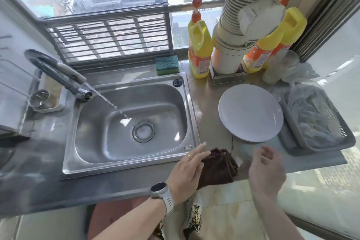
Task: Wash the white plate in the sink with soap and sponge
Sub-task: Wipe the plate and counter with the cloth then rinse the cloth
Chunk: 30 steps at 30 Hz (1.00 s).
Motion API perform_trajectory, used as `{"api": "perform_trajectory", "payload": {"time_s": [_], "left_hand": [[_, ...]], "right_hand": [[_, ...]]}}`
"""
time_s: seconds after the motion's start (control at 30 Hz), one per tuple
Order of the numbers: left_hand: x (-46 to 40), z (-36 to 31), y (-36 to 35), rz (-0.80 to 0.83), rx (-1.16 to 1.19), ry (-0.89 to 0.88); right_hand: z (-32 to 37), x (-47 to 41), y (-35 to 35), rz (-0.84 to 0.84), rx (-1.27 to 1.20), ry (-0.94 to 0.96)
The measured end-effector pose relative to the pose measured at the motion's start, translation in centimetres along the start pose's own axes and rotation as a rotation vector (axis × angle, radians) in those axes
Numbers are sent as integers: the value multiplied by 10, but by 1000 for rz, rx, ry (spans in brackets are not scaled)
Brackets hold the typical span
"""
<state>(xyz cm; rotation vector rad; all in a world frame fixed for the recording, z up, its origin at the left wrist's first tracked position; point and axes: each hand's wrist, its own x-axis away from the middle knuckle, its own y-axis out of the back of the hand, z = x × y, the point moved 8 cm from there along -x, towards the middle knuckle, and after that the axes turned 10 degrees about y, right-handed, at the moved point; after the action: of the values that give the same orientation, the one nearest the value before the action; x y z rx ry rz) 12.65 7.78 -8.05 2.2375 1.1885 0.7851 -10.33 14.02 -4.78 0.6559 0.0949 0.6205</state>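
Observation:
The white plate lies flat on the steel counter right of the sink. Water runs from the tap into the sink basin. A green and blue sponge sits behind the sink by the window. Yellow soap bottles stand at the back. My left hand, wearing a ring and a watch, hovers with straight fingers over a folded brown cloth at the counter's front edge. My right hand is held open just in front of the plate, holding nothing.
A grey basket with a plastic bag in it stands right of the plate. A thick white ribbed pipe rises behind the plate, with two more yellow bottles and a clear glass beside it. A metal rack lines the window.

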Motion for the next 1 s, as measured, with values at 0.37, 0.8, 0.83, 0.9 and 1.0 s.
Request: {"api": "perform_trajectory", "payload": {"time_s": [0.37,0.8,0.83,0.9,1.0], "left_hand": [[48,123,144,-579,-233,163],[190,284,247,-847,-207,536],[196,291,253,-845,-211,543],[206,302,263,-849,-221,556],[216,315,277,-869,-212,556]], "right_hand": [[6,132,-130,342,628,635],[94,383,-306,759,529,1255],[105,407,-324,835,492,1352],[120,430,-343,913,501,1487],[118,407,-319,872,591,1526]]}}
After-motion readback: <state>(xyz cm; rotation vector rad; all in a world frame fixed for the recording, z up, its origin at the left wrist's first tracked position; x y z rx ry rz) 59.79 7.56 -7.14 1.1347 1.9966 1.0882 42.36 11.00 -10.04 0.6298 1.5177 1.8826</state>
